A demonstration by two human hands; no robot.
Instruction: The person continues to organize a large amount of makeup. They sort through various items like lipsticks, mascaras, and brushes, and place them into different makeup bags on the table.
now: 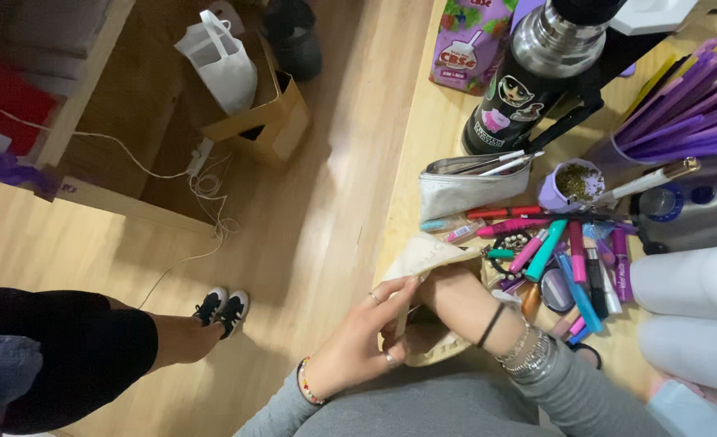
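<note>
We look down from the head camera at our two hands working a cream fabric pouch (pixel 427 259) at the near edge of the wooden table (pixel 423 129).

Left hand (pixel 358 340): fingers (pixel 395 291) closed in a narrow pinch on the pouch's near rim, thumb side up, rings and a bead bracelet visible.

Right hand (pixel 447 293): pushed inside the pouch past the knuckles — only the wrist and forearm, with a black band and silver bangles, show. We cannot tell whether the fingers inside are spread or closed on anything.

Pouch: its long axis runs from the left-hand pinch up and away toward the far right, the mouth facing the right forearm. It sits between the two hands, touching both; the lower fold bulges just beyond the left palm.

Beyond the right wrist, on its outer side: a loose scatter of makeup tubes and pens (pixel 564 259), pink, teal, blue and purple, mostly lying with their long axes pointing away from us. The right hand is the nearer to this pile; the left is well apart from it, across the pouch.

Farther from the grip: a silver zip pouch (pixel 467 190) with pens sticking out, a black steel flask (pixel 528 81), a small lilac cup (pixel 573 184).
</note>
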